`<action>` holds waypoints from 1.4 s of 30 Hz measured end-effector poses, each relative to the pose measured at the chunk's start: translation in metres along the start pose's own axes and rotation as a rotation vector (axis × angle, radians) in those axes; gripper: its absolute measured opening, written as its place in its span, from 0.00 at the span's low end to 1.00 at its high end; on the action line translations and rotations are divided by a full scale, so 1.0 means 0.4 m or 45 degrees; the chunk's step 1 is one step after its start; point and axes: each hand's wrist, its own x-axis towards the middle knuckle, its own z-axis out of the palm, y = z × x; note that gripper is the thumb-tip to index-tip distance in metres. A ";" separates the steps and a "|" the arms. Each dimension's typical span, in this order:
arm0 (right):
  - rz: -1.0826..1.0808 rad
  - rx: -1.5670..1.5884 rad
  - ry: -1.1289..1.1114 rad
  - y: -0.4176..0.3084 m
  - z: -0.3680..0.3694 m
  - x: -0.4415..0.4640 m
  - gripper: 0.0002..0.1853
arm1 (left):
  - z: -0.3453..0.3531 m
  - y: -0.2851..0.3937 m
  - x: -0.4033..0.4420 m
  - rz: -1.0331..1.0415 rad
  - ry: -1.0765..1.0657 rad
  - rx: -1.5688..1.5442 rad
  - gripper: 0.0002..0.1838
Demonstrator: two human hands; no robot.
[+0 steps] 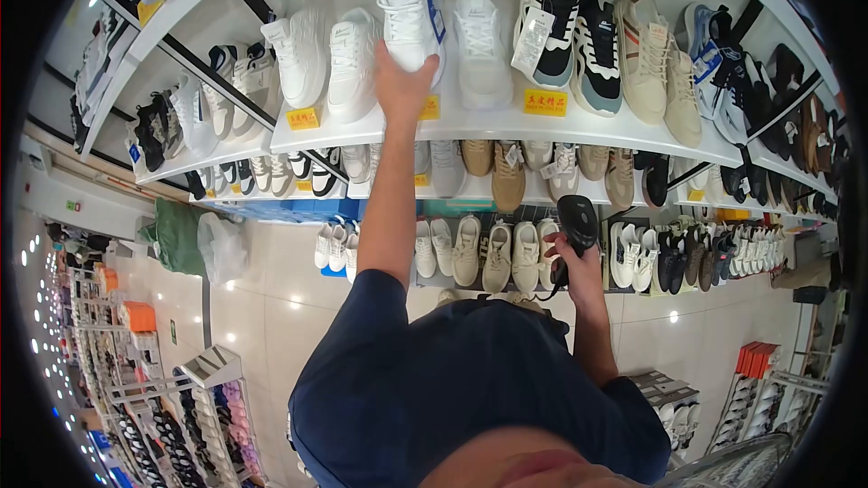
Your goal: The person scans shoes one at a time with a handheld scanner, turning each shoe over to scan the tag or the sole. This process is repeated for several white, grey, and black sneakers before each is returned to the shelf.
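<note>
My left hand (405, 83) reaches up to the top shelf, its fingers and thumb wrapped round the toe of a white sneaker (411, 14). A blue-and-white tag (437, 16) hangs at that shoe's side. Other white sneakers flank it, one on the left (351, 59) and one on the right (481, 45). Lower down, at the right, my right hand (579, 260) grips a black handheld barcode scanner (579, 221) by its handle. The scanner's head points up in front of the lower shelves.
Yellow price cards (545, 102) line the white shelf edge (362, 133). Black-and-white shoes (551, 14) and beige shoes (644, 54) stand to the right. More shoes (497, 253) fill the lower racks. A green bag (179, 235) and other shoe racks (190, 416) are at the left.
</note>
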 end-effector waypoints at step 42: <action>-0.461 0.331 -0.245 -0.050 0.159 0.046 0.57 | -0.447 -0.162 -0.623 -0.876 -1.359 -1.379 0.52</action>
